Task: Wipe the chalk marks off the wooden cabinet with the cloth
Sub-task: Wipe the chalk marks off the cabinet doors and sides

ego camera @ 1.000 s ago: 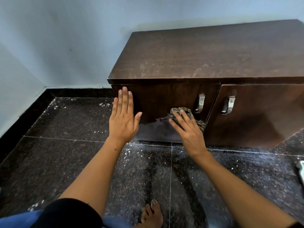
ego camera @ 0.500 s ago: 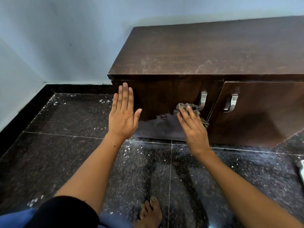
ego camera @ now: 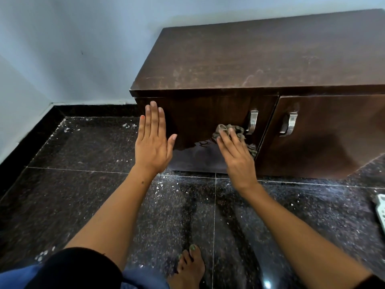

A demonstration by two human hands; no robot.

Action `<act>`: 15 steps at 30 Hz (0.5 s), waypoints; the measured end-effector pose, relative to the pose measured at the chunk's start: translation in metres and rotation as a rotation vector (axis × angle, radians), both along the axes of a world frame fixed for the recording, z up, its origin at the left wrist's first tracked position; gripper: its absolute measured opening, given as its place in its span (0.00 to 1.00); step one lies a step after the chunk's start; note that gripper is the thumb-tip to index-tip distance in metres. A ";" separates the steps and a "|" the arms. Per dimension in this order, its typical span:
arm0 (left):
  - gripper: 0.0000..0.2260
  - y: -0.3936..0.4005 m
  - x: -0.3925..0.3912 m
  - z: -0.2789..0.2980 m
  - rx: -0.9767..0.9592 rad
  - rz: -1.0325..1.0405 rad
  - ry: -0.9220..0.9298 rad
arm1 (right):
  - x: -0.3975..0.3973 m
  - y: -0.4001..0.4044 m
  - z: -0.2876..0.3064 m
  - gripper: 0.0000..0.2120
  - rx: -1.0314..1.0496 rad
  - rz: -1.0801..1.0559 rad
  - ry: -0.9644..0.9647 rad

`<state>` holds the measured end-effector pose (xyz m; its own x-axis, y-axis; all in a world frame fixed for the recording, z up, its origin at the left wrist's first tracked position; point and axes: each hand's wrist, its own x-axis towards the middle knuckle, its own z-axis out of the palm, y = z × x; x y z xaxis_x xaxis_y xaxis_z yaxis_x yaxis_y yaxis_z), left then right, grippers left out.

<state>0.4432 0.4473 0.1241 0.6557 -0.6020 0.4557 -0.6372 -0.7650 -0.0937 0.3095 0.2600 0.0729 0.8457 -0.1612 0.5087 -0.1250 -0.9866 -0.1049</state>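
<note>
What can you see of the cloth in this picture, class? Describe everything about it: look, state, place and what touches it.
The cloth is a small, crumpled rag of brownish-grey fabric with a darker pattern. It is bunched against the front of the cabinet's left door, just left of the metal handle. The right hand presses it flat to the wood with straight fingers, covering its middle; folds show above the fingertips and a bit beside the hand's right edge.

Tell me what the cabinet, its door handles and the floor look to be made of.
Cabinet: dark brown wood or wood-look laminate; grain streaks show, the glossy door front reflects the floor, the top looks duller with pale smears.
Door handles: silvery metal, likely brushed steel, with bright highlights.
Floor: polished dark speckled stone tiles, granite-like, with thin pale joints and glare.
</note>
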 end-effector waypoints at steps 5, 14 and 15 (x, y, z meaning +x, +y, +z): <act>0.30 -0.002 -0.002 0.001 0.010 0.027 0.011 | -0.002 0.002 -0.003 0.35 -0.144 0.103 0.158; 0.30 -0.004 -0.003 0.001 0.007 0.027 0.012 | 0.009 0.009 0.003 0.23 -0.127 0.089 0.013; 0.30 -0.005 -0.004 0.001 0.007 0.030 0.012 | 0.011 0.011 0.004 0.23 -0.160 0.110 0.044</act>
